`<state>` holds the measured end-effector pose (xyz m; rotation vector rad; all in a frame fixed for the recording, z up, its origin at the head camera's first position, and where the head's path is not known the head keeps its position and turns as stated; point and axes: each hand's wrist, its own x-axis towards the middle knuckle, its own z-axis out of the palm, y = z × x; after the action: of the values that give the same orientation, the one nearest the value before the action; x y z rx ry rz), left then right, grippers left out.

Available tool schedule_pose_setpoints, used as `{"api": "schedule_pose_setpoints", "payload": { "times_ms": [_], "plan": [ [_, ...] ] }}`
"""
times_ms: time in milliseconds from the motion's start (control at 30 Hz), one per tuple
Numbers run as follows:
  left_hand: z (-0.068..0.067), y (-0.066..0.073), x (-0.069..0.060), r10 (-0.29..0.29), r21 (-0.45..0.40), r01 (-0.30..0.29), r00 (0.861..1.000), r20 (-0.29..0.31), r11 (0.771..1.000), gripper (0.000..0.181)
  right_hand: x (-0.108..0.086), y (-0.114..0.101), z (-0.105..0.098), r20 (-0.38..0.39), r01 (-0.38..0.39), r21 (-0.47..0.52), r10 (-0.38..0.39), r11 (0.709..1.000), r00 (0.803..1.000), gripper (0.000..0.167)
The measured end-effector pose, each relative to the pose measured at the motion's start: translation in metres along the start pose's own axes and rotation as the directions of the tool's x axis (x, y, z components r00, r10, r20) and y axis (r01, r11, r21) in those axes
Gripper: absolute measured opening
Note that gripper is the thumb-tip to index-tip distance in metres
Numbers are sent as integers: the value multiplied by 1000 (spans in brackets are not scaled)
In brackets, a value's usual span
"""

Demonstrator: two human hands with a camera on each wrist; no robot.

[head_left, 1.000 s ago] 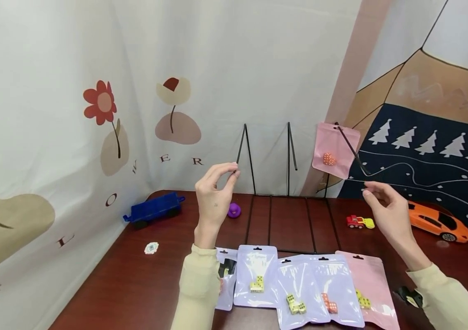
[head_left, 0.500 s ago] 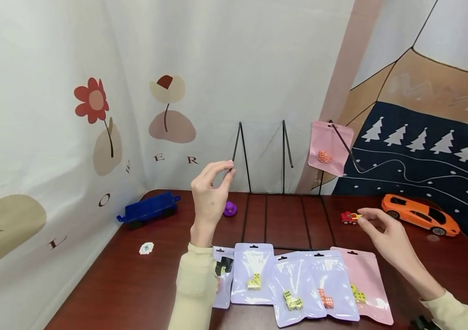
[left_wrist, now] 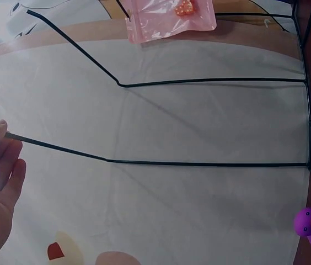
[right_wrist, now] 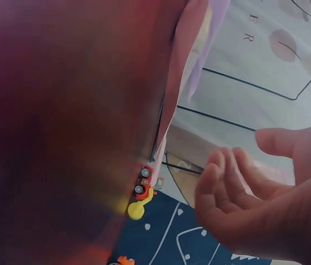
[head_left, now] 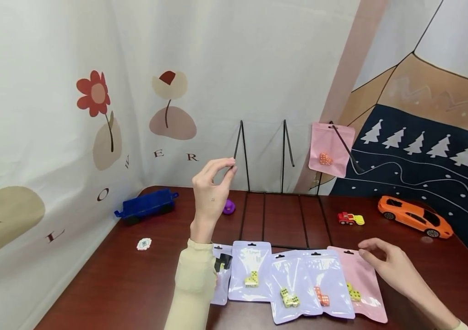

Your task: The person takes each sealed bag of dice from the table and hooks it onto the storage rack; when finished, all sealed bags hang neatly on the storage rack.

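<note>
My left hand (head_left: 211,197) pinches the tip of the leftmost prong of a black wire rack (head_left: 245,160); the left wrist view shows that prong (left_wrist: 205,163) running from the thumb and fingertip. With fingers loosely bent and holding nothing, my right hand (head_left: 392,270) is just over the upper right edge of a flat pink zip pouch (head_left: 370,295) with yellow dice. Several lilac pouches lie in a row beside it: one with orange dice (head_left: 334,275), two with yellow dice. The leftmost lilac pouch (head_left: 222,293) is partly behind my left forearm. A pink pouch (head_left: 318,142) with orange dice hangs on the right prong.
A blue toy trailer (head_left: 147,205) and a poker chip (head_left: 144,244) are at the left. Behind my left wrist sits a purple rubber duck (head_left: 229,206). A red-yellow toy vehicle (head_left: 350,218) and an orange toy car (head_left: 415,217) stand at the right. Printed curtain (head_left: 217,68) backs the table.
My right hand has come down from near the right prong to the flat pink pouch. My left hand keeps its pinch on the left prong. The view has shifted slightly.
</note>
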<state>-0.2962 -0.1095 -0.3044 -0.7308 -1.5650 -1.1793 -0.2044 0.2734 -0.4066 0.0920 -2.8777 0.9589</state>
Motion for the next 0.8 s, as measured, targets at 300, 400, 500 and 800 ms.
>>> {"api": "schedule_pose_setpoints", "payload": {
  "times_ms": [300,400,500,800],
  "plan": [
    [1,2,1,-9,-1,9,1000,5,1000,13,-12,7,-5,125,-28,-41,33,999,992,16],
    [1,2,1,-8,-4,8,1000,2,1000,14,-14,11,-8,191,-20,-44,28,999,981,15],
    [1,2,1,-7,2,7,1000,-1,1000,14,-14,14,-9,265,-15,-38,24,999,964,16],
    [1,0,1,-6,2,6,1000,-2,1000,14,-21,25,-9,373,-71,-15,71,997,925,10]
  ]
}}
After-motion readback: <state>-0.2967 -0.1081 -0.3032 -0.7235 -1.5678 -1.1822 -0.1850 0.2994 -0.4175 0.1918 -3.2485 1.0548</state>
